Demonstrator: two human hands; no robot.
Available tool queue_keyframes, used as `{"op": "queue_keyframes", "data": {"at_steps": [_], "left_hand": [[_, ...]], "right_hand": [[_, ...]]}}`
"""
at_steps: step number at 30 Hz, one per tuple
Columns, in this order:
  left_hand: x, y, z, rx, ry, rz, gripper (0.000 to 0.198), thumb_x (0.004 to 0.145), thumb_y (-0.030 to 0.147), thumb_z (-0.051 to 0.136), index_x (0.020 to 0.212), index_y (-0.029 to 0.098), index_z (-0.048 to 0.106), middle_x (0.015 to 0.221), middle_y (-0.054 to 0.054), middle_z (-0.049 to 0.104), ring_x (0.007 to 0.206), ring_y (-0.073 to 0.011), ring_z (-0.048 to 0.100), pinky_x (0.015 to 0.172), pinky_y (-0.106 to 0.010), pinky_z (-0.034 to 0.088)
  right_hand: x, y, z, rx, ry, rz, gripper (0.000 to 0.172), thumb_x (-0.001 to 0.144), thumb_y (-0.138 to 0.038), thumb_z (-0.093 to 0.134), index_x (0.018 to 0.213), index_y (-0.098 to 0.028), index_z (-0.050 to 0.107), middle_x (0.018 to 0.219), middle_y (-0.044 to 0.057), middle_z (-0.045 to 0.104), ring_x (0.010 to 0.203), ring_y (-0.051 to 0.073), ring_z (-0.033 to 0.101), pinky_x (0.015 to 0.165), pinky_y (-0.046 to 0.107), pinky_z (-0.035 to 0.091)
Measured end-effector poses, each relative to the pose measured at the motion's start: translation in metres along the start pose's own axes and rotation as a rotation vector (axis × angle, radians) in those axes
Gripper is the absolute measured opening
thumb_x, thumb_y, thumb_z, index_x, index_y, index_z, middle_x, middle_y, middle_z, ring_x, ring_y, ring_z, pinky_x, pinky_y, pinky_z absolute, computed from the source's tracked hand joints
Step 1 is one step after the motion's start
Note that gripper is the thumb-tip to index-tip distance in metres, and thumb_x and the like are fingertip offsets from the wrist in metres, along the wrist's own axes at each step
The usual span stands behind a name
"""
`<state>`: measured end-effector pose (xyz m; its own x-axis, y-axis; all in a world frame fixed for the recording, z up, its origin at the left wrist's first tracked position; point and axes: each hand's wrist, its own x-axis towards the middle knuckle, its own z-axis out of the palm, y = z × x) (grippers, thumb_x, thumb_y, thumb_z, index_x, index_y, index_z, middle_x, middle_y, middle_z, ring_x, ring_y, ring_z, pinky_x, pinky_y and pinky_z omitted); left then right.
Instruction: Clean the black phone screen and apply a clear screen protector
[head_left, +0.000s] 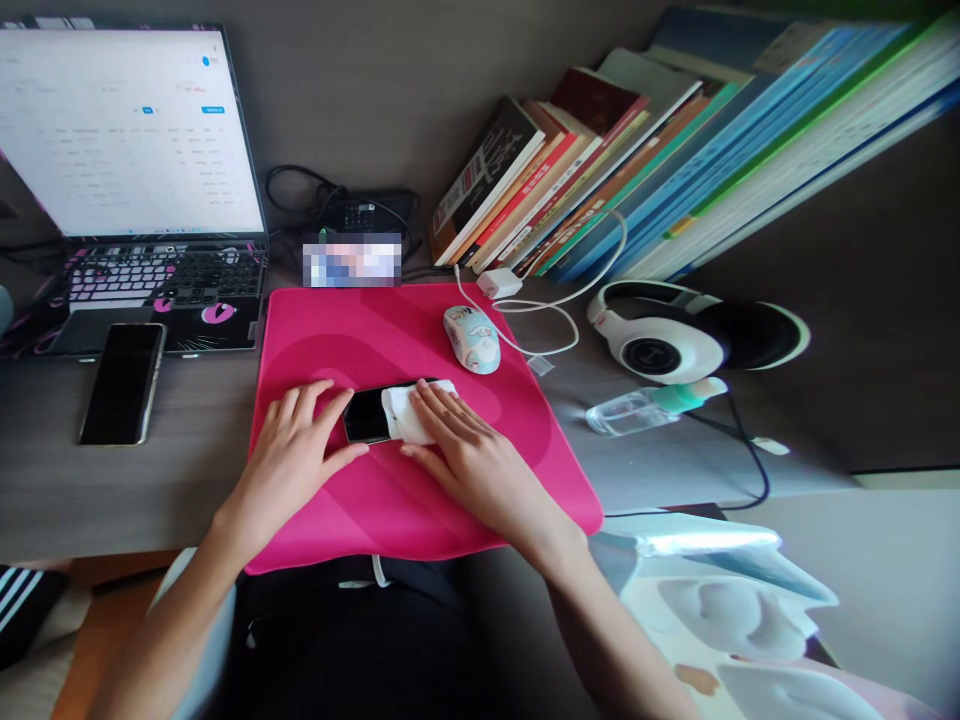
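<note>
A black phone (366,414) lies screen-up on a bright pink mat (390,330). My left hand (294,452) rests on the mat with fingers spread, its fingertips and thumb against the phone's left end. My right hand (466,455) lies flat on a white folded wipe (405,413), which it presses on the phone's right half. The phone's right end is hidden under the wipe and fingers.
A patterned mouse (472,338) sits on the mat's far right. A second phone (122,382) lies left, before an open laptop (131,180). White headphones (675,340), a clear spray bottle (645,407), a charger with cable (499,283) and leaning books (637,150) fill the right.
</note>
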<state>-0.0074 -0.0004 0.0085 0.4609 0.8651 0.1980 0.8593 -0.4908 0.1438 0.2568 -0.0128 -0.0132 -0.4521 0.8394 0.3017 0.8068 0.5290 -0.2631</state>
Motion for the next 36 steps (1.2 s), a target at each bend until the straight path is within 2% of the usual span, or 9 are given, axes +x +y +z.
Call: {"op": "queue_keyframes", "data": {"at_steps": [3, 7, 11, 20, 24, 30, 33, 36], "left_hand": [[0.0, 0.001, 0.002, 0.032, 0.013, -0.005, 0.062, 0.105, 0.056, 0.06, 0.155, 0.02, 0.052, 0.156, -0.018, 0.056, 0.135, -0.0377, 0.058, 0.111, -0.056, 0.051], [0.0, 0.003, 0.002, 0.041, 0.022, -0.021, 0.063, 0.104, 0.057, 0.061, 0.155, 0.02, 0.052, 0.155, -0.017, 0.057, 0.136, -0.0373, 0.057, 0.111, -0.055, 0.051], [0.0, 0.003, 0.002, 0.028, 0.011, -0.017, 0.063, 0.103, 0.054, 0.064, 0.155, 0.021, 0.053, 0.155, -0.017, 0.057, 0.136, -0.0373, 0.057, 0.111, -0.055, 0.05], [0.0, 0.001, 0.002, 0.005, 0.009, 0.003, 0.061, 0.104, 0.053, 0.063, 0.155, 0.021, 0.053, 0.156, -0.016, 0.055, 0.136, -0.0373, 0.056, 0.112, -0.056, 0.05], [0.001, 0.003, 0.0, 0.012, 0.009, -0.01, 0.062, 0.104, 0.053, 0.064, 0.156, 0.021, 0.052, 0.155, -0.017, 0.056, 0.137, -0.0378, 0.056, 0.114, -0.057, 0.049], [0.002, 0.003, 0.0, -0.015, -0.001, -0.011, 0.063, 0.104, 0.052, 0.064, 0.157, 0.022, 0.051, 0.157, -0.016, 0.055, 0.138, -0.037, 0.055, 0.116, -0.056, 0.047], [0.001, 0.001, 0.001, -0.036, -0.001, -0.011, 0.064, 0.103, 0.052, 0.065, 0.158, 0.023, 0.05, 0.158, -0.015, 0.054, 0.14, -0.0365, 0.054, 0.117, -0.055, 0.047], [0.001, 0.0, 0.003, -0.037, 0.004, -0.01, 0.063, 0.102, 0.049, 0.068, 0.156, 0.023, 0.051, 0.158, -0.015, 0.053, 0.14, -0.0369, 0.053, 0.116, -0.055, 0.047]], "right_hand": [[0.007, 0.006, 0.006, 0.029, -0.006, -0.008, 0.066, 0.112, -0.044, 0.05, 0.165, -0.005, 0.042, 0.17, 0.022, 0.042, 0.161, 0.033, 0.036, 0.131, 0.054, 0.038], [-0.011, -0.005, -0.003, -0.012, -0.014, -0.022, 0.07, 0.11, -0.046, 0.053, 0.164, -0.002, 0.042, 0.167, 0.028, 0.043, 0.158, 0.038, 0.04, 0.129, 0.058, 0.041], [-0.026, -0.019, -0.014, -0.022, -0.042, -0.052, 0.068, 0.11, -0.046, 0.055, 0.16, -0.001, 0.048, 0.165, 0.027, 0.047, 0.156, 0.038, 0.043, 0.125, 0.054, 0.048], [0.018, 0.006, 0.011, 0.014, 0.018, -0.027, 0.065, 0.113, -0.046, 0.048, 0.161, -0.002, 0.047, 0.167, 0.024, 0.047, 0.159, 0.034, 0.04, 0.131, 0.053, 0.039], [0.011, 0.004, 0.007, 0.014, 0.007, -0.035, 0.067, 0.112, -0.047, 0.051, 0.165, -0.007, 0.042, 0.168, 0.023, 0.045, 0.159, 0.034, 0.039, 0.13, 0.055, 0.04], [-0.017, -0.015, -0.014, -0.048, -0.049, -0.06, 0.07, 0.11, -0.049, 0.054, 0.159, 0.001, 0.048, 0.164, 0.028, 0.049, 0.154, 0.039, 0.048, 0.125, 0.055, 0.048], [-0.012, -0.017, -0.011, -0.031, -0.057, -0.088, 0.073, 0.109, -0.051, 0.054, 0.159, 0.001, 0.048, 0.164, 0.029, 0.047, 0.155, 0.038, 0.046, 0.125, 0.056, 0.048], [0.006, -0.014, 0.0, 0.013, -0.047, -0.113, 0.073, 0.11, -0.051, 0.053, 0.162, -0.001, 0.044, 0.167, 0.027, 0.043, 0.159, 0.036, 0.04, 0.129, 0.056, 0.041]]}}
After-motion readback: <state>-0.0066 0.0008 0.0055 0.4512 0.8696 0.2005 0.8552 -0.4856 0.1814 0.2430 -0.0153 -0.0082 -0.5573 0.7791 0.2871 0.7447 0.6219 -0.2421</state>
